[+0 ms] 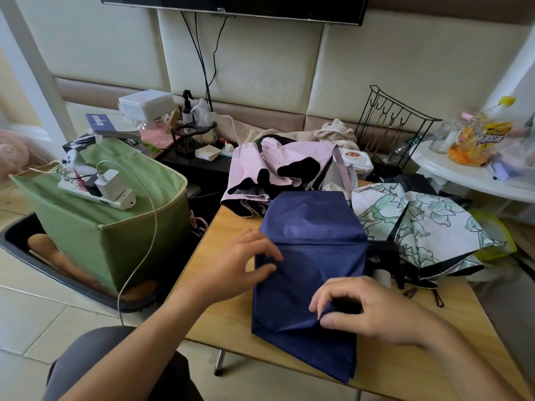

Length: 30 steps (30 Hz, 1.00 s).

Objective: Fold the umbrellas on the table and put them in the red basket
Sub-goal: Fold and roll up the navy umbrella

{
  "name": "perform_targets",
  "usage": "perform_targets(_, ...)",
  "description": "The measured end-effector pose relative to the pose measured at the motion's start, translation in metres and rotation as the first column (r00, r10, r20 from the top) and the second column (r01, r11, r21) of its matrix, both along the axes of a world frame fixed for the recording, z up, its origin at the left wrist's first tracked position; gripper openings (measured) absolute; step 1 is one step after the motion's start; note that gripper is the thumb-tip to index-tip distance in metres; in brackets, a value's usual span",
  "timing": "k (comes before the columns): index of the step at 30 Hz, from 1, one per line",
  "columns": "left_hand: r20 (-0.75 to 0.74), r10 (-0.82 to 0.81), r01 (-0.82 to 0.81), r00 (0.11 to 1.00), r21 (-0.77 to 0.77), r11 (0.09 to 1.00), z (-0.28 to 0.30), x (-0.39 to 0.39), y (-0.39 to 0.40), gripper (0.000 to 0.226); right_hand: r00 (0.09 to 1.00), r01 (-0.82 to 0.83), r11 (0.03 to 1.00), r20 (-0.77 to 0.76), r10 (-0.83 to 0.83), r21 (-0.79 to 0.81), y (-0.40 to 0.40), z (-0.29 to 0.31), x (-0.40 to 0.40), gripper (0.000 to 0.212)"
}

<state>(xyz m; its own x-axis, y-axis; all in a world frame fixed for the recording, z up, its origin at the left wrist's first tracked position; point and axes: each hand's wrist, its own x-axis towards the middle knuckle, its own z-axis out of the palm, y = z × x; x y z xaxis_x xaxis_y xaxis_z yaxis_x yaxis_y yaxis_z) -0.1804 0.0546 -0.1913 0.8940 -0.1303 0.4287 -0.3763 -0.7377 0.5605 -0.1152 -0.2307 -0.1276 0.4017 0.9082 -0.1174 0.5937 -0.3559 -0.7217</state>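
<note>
The work looks barely begun — the navy umbrella (311, 256) lies on the table (225, 308), canopy still loose. The left hand (246, 264) pinches its left edge; the right hand (367, 309) pinches a fold near its lower part. The pink umbrella (278, 166) and the floral umbrella (419, 227) lie unfolded behind — no red basket is in view.

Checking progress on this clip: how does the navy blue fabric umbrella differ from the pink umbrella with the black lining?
The navy blue fabric umbrella is plain, lies nearest the person, and is pinched by the left hand and right hand. The pink umbrella with the black lining lies crumpled at the far edge of the wooden table, untouched, its lining showing. Both are collapsed but unfolded, and rest on the table.
</note>
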Motion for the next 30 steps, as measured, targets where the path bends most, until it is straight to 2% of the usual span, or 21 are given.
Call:
perform_targets(5,-0.006,-0.015,0.017,1.0,0.271,0.962,-0.016,-0.001,-0.013,0.025,0.983,-0.015,1.0,0.186,0.015,0.001,-0.003,-0.027,-0.007,0.006)
perform_targets(8,-0.034,-0.017,0.028,0.999,0.365,0.93,-0.017,-0.006,-0.017,0.032,0.978,-0.046,0.998,0.202,0.052,-0.036,-0.007,-0.038,-0.008,0.012)
perform_targets(10,-0.064,-0.022,0.045,0.998,0.394,0.918,-0.017,-0.01,-0.017,0.04,0.987,-0.037,0.996,0.154,0.05,-0.084,-0.008,-0.031,-0.009,0.024)
perform_targets(13,-0.136,-0.044,0.094,0.99,0.386,0.918,-0.016,-0.015,-0.015,0.055,0.99,0.038,0.999,0.137,-0.035,-0.024,-0.002,-0.017,-0.008,0.033)
perform_targets(16,-0.192,-0.055,0.126,0.98,0.383,0.915,-0.013,-0.018,-0.012,0.065,0.958,0.116,0.983,0.244,-0.147,0.14,0.014,-0.017,-0.005,0.019)
perform_targets(18,-0.2,-0.053,0.13,0.978,0.396,0.909,-0.013,-0.02,-0.013,0.069,0.92,0.073,0.98,0.366,-0.138,0.185,0.028,-0.025,-0.003,0.012)
perform_targets(21,-0.197,-0.045,0.123,0.979,0.405,0.906,-0.012,-0.023,-0.014,0.075,0.84,0.013,0.992,0.537,-0.08,0.128,0.047,-0.047,-0.004,0.039)
perform_targets(24,-0.234,-0.022,0.111,0.972,0.376,0.92,-0.011,-0.025,-0.01,0.086,0.808,0.012,1.0,0.589,-0.026,0.028,0.051,-0.068,-0.007,0.07)
perform_targets(26,-0.278,-0.029,0.114,0.96,0.296,0.948,-0.008,-0.023,-0.007,0.083,0.797,0.0,1.0,0.604,0.005,-0.009,0.047,-0.078,-0.007,0.078)
perform_targets(28,-0.282,-0.03,0.087,0.959,0.193,0.977,-0.005,-0.018,-0.005,0.067,0.8,-0.004,1.0,0.6,-0.001,0.007,0.044,-0.085,-0.006,0.077)
perform_targets(30,-0.273,0.009,0.04,0.962,0.171,0.984,-0.004,-0.012,-0.005,0.053,0.803,0.001,1.0,0.596,-0.012,0.018,0.044,-0.088,-0.005,0.076)
